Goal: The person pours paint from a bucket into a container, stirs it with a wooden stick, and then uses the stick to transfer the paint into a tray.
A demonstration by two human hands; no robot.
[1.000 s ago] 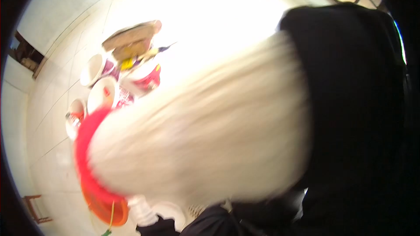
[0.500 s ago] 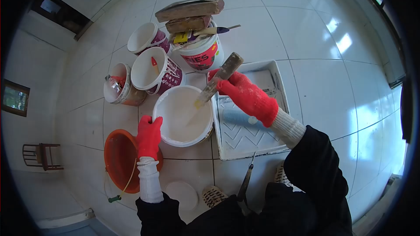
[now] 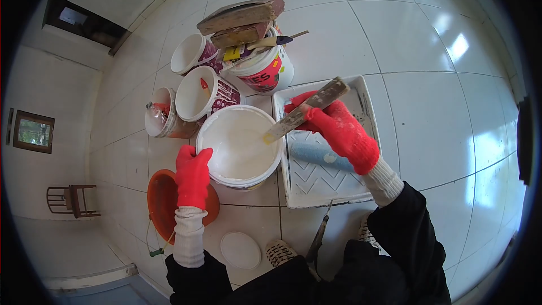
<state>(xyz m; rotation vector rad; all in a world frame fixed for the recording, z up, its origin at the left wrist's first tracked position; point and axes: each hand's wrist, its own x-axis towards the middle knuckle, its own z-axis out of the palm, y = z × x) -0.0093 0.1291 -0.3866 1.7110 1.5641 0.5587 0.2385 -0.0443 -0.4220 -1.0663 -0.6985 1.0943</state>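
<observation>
Nearest, on the white tiled floor (image 3: pixel 339 39), orange round bucket (image 3: pixel 159 206), partly covered by left forearm. Left hand (image 3: pixel 192 176) in red knit glove grips near-left rim of round white plastic bucket (image 3: pixel 243 182); fingertips past rim hard to make out. Right hand (image 3: pixel 345 135), same red glove, clasps flat paint-crusted wooden stick (image 3: pixel 326 96) mid-length, some fingers hidden behind it. Key relation: stick slants from above tray's far side down-left, yellowish tip left of the right grip, inside bucket's right edge; right hand clearly nearer. Can't tell if tip touches the pale contents; depth unclear. White ribbed rectangular tray (image 3: pixel 307 179) sits just right of bucket, pale-blue cylindrical roller (image 3: pixel 316 154) inside, right end hidden by glove. Farther, pink-labelled white bucket (image 3: pixel 264 76), lid mostly covered by brown blocks (image 3: pixel 240 17).
</observation>
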